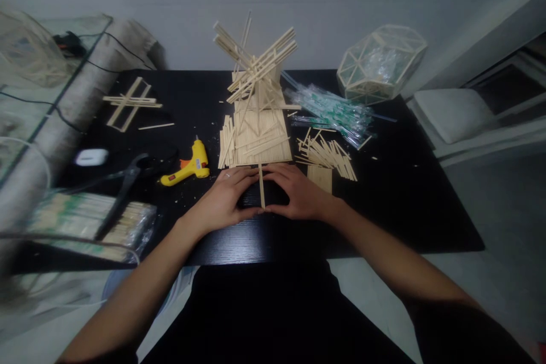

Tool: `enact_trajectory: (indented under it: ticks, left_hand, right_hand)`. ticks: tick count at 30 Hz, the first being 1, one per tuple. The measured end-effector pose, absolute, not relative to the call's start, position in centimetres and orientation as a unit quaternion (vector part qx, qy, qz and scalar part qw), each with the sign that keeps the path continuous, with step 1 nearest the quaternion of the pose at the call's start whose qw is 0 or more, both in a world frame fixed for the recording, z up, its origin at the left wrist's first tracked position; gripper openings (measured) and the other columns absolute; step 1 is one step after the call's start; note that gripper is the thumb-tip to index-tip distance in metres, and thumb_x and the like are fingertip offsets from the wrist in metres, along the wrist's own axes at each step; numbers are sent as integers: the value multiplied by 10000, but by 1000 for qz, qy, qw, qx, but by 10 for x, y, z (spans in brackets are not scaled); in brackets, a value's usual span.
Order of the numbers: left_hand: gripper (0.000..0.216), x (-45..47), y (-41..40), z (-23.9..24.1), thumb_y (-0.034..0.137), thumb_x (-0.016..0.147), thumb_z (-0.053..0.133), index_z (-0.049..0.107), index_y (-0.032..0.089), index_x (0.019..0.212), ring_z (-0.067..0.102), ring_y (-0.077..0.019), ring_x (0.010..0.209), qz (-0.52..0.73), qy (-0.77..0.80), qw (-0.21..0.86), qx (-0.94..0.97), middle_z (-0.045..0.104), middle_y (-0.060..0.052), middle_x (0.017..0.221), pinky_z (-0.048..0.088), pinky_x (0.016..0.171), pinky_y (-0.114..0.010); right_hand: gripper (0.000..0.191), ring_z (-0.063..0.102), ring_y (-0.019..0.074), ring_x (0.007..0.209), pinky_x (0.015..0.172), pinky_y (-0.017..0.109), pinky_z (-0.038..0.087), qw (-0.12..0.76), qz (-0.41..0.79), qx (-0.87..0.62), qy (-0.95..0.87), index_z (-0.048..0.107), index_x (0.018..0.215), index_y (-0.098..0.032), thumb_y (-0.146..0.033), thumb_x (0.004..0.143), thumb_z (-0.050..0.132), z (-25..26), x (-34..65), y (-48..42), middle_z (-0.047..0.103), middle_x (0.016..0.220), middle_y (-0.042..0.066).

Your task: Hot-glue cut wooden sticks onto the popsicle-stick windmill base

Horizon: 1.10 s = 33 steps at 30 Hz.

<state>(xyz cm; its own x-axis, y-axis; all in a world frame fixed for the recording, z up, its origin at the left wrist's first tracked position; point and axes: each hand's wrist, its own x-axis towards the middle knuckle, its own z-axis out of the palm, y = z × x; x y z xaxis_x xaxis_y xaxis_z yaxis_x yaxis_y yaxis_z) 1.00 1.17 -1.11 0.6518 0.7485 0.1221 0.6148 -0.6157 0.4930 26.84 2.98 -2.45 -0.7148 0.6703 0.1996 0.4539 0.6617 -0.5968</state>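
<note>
Between my two hands a few short wooden sticks (261, 187) lie side by side on the black table, pointing away from me. My left hand (226, 198) pinches them from the left, thumb at the near end and fingertips at the far end. My right hand (298, 192) does the same from the right. Just beyond my fingers is a flat base of wooden sticks (268, 151), with loose sticks lying on it. A windmill-like stick model (260, 79) with crossed blades stands at its far side.
Left of my hands lie a yellow glue gun (187, 166), pliers (128, 176), a white case (91, 157), a crossed stick frame (133, 103) and packaged sticks (85, 219). To the right are loose sticks (326, 153), plastic wrappers (333, 111) and a faceted stick-framed ball (381, 62).
</note>
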Motion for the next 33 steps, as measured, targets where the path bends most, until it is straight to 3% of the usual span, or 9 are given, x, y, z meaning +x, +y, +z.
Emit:
enact_trajectory:
  ticks: [33]
  left_hand:
    - [668,10,12,-12,520,917,768,583,200,1473,541,-362,1422,167,385,207,884,618,-151,1498,417,1181,-558]
  right_hand:
    - [626,506,353,1475,1245,572,394,198,253,-318,-892,627,1380,-135,-396,855,846,-23,268,29,585,1523,211]
